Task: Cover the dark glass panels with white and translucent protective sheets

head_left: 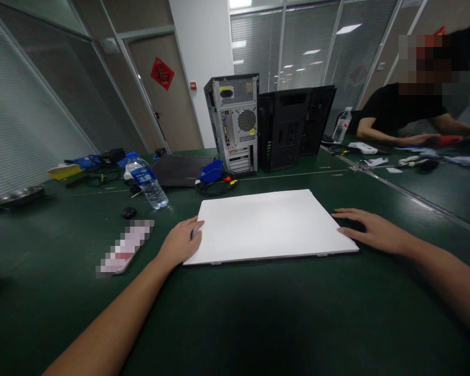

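Note:
A white flat panel (270, 224), thin and rectangular, lies on the green table in front of me. Along its near edge run small tabs and a dark underside. My left hand (182, 241) grips the panel's left edge, thumb on top and the other fingers curled at the side. A small greyish sliver shows by that thumb; I cannot make out what it is. At the right edge is my right hand (370, 228), its fingers apart and the thumb at the panel's border. Whether its fingers touch the panel's side is unclear.
Beyond the panel stand a computer tower (237, 125) and black case parts (290, 128). A water bottle (147, 180), a black round object (128, 212) and a blurred-out phone-like slab (127, 248) are on the left. Cables (217, 186) lie behind. Another person (399, 115) sits at the far right.

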Demonstrator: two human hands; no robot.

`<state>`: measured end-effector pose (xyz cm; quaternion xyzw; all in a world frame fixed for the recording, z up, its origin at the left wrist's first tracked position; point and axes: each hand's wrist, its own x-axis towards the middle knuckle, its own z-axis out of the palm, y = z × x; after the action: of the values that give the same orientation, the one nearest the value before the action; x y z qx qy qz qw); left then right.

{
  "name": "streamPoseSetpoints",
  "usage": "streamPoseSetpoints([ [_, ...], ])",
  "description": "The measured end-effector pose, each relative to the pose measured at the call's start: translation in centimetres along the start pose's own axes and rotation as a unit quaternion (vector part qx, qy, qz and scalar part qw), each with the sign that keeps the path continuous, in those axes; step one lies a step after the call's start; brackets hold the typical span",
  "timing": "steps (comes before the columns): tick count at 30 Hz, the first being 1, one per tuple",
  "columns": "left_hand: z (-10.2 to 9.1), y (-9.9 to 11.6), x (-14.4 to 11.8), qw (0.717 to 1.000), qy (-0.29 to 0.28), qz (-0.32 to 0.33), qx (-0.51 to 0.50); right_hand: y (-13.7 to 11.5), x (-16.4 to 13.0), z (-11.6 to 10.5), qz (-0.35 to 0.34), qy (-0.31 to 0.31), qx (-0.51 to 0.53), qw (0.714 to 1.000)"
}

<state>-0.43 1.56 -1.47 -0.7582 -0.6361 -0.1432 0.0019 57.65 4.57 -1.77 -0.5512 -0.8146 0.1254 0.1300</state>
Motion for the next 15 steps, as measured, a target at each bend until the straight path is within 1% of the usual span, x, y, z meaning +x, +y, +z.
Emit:
streamPoseSetpoints([
  [15,-0.28,0.29,0.0,1.0,-0.006,-0.004,0.004,-0.15,-0.03,-0.1,0.009,-0.004,0.007,1.0],
])
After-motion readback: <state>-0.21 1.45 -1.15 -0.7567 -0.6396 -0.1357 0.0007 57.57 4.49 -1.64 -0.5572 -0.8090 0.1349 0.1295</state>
